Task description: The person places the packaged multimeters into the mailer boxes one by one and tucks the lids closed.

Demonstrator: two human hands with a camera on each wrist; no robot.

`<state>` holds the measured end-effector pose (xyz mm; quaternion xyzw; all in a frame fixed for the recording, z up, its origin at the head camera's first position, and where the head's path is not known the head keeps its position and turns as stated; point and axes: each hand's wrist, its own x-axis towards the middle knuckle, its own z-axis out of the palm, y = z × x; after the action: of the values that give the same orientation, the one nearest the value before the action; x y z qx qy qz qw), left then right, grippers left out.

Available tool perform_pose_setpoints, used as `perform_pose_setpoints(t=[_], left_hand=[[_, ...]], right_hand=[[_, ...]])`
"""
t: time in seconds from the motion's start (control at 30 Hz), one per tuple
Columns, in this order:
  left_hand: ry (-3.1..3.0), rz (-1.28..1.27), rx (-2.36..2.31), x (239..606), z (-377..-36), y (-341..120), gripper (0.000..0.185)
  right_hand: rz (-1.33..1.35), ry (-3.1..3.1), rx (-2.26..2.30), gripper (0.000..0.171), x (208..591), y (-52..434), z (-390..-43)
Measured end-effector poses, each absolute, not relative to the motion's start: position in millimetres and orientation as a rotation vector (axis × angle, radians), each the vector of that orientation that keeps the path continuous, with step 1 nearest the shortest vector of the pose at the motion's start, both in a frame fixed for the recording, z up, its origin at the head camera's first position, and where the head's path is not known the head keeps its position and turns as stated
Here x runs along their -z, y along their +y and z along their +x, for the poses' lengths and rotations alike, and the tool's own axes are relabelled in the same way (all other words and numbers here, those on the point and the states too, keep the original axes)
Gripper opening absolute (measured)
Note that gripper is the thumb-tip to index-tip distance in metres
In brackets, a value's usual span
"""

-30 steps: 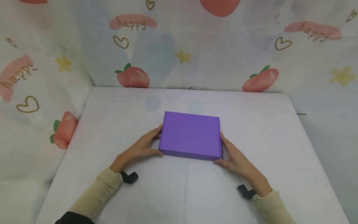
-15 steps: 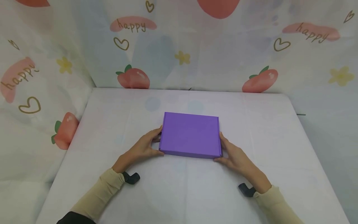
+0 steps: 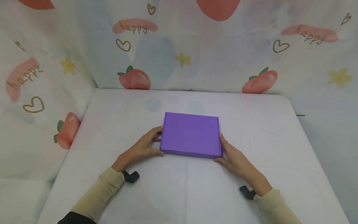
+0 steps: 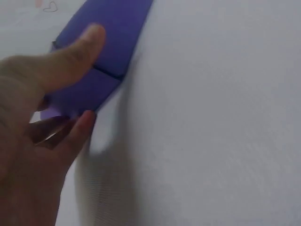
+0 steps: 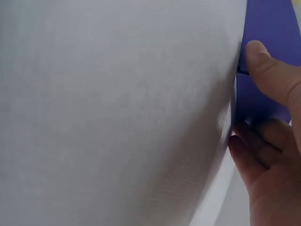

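A flat purple cardboard box (image 3: 191, 133), lid closed, is at the middle of the white-covered table, between both hands. My left hand (image 3: 139, 148) grips its near left corner, thumb at the front face and fingers along the left side. At the near right corner, my right hand (image 3: 237, 158) holds it the same way. In the left wrist view the thumb (image 4: 75, 59) lies across one purple face while other fingers touch the side. The right wrist view has the thumb (image 5: 270, 70) on the box and the fingertips low against its side. The box's inside and underside are hidden.
White cloth covers the table (image 3: 167, 189) around the box. A patterned cloth backdrop (image 3: 212, 56) rises behind the table's far edge and on the left. Each wrist wears a black camera mount, one beside the left sleeve (image 3: 98, 189).
The view has shifted slightly. The box's front face shows a little narrower than a second ago. Both hands keep their hold on its sides.
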<state>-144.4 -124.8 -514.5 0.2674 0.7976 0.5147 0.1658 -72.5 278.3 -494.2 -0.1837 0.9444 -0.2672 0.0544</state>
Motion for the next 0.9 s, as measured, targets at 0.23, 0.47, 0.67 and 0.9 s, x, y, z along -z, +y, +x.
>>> perform_pose_setpoints(t=[0.23, 0.47, 0.67, 0.9], left_hand=[[2.191, 0.469, -1.609, 510.1, -138.9, -113.1, 0.072], [2.343, 0.241, -1.595, 506.5, -133.7, -87.2, 0.074], [2.392, 0.116, -1.6, 503.2, -128.7, -80.0, 0.073], [2.444, 0.142, -1.6, 500.2, -121.9, -77.0, 0.071]], right_hand=[[-0.323, 2.737, 1.166, 0.081, 495.1, 280.7, -65.8], [-0.103, 2.623, 1.48, 0.064, 493.3, 263.7, -65.7], [0.008, 2.6, 1.531, 0.065, 493.3, 253.4, -64.9], [0.051, 2.652, 1.435, 0.064, 491.2, 246.1, -58.3]])
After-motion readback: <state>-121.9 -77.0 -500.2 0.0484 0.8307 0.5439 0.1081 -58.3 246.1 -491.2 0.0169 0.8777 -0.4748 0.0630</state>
